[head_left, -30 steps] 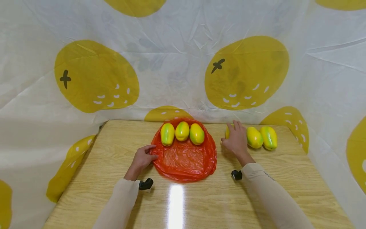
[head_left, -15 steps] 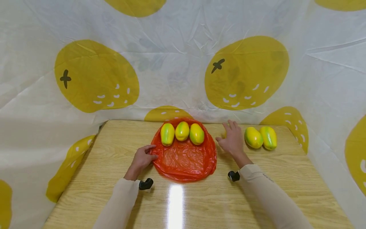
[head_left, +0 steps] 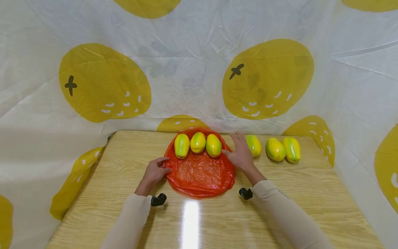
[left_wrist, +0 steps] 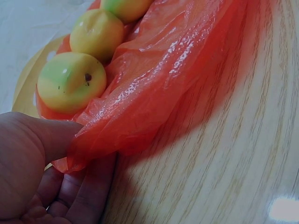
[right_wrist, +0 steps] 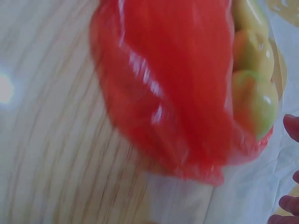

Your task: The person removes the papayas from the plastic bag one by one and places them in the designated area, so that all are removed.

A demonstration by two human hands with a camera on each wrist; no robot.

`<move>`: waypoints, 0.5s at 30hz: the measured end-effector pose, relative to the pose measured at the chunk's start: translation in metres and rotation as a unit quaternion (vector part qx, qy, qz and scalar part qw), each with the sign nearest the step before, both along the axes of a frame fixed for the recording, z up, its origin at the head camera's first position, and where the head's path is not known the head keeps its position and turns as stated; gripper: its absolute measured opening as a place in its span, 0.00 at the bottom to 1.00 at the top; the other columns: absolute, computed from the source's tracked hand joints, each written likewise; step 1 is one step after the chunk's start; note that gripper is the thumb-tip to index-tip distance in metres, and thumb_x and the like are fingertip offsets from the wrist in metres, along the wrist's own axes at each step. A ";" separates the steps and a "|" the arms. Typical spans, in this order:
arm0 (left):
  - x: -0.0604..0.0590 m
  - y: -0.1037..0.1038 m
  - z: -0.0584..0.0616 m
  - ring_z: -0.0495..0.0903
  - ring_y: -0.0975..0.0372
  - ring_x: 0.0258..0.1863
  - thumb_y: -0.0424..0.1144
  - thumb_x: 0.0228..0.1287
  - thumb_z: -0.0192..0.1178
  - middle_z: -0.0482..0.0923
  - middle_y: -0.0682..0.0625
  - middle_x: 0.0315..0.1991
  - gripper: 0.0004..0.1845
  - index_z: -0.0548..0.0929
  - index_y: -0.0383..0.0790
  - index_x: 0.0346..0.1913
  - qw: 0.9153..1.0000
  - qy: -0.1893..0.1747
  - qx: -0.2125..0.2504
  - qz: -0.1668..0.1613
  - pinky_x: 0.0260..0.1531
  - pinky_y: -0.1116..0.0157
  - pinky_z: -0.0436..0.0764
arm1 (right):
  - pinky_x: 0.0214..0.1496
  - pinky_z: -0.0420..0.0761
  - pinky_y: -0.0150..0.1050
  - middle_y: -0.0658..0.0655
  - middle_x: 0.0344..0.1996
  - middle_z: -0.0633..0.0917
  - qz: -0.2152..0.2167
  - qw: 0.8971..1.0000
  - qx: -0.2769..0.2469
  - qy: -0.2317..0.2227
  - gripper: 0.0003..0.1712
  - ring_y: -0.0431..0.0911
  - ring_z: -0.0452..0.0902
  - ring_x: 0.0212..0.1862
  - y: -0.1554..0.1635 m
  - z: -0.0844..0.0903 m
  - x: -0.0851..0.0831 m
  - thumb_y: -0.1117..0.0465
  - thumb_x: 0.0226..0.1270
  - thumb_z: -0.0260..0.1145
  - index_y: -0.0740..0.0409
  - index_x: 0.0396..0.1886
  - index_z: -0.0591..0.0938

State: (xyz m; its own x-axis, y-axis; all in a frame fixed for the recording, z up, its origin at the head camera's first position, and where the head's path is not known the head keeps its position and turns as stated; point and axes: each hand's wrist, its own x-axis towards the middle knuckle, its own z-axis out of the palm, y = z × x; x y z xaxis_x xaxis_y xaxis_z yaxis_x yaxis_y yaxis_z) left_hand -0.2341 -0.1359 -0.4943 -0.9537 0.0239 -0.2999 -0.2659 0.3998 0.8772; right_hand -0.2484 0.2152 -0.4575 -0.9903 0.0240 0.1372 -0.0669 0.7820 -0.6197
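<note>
An orange-red plastic bag (head_left: 200, 173) lies flat on the wooden table (head_left: 280, 207). Three yellow-green fruits (head_left: 198, 142) sit in a row on its far part. My left hand (head_left: 166, 165) pinches the bag's left edge between thumb and fingers; the left wrist view shows that pinch (left_wrist: 79, 154) close up, with the nearest fruit (left_wrist: 70, 81) just beyond it. My right hand (head_left: 236, 151) hovers with straight fingers at the bag's right edge and holds nothing. In the right wrist view the bag (right_wrist: 177, 93) is blurred and only the fingertips (right_wrist: 292, 126) show.
Three more yellow-green fruits lie on the table right of the bag: one (head_left: 254, 145) just beyond my right hand, then two side by side (head_left: 275, 149) (head_left: 292, 149). A white cloth with yellow fruit prints (head_left: 186, 76) walls the table at the back and sides.
My right hand has moved left, from the leftmost fruit of the right-hand group to the bag's right edge. That fruit stays on the table, now uncovered. The left hand has not moved.
</note>
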 end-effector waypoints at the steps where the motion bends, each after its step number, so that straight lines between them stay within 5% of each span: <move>1: 0.000 0.000 0.000 0.80 0.52 0.55 0.29 0.68 0.65 0.76 0.37 0.71 0.29 0.76 0.40 0.72 1.000 -0.001 -0.001 0.000 0.53 0.63 0.87 | 0.83 0.55 0.66 0.67 0.83 0.57 0.001 1.000 -0.001 -0.004 0.46 0.65 0.48 0.83 -0.002 0.000 0.001 0.54 0.66 0.71 0.61 0.80 0.63; 15: 0.000 0.000 -0.001 0.79 0.50 0.60 0.29 0.67 0.66 0.75 0.36 0.71 0.30 0.76 0.39 0.72 1.000 0.005 -0.004 0.002 0.59 0.58 0.86 | 0.83 0.57 0.64 0.61 0.85 0.54 0.035 0.999 -0.035 -0.014 0.46 0.62 0.50 0.84 -0.037 -0.003 0.001 0.55 0.66 0.72 0.57 0.81 0.64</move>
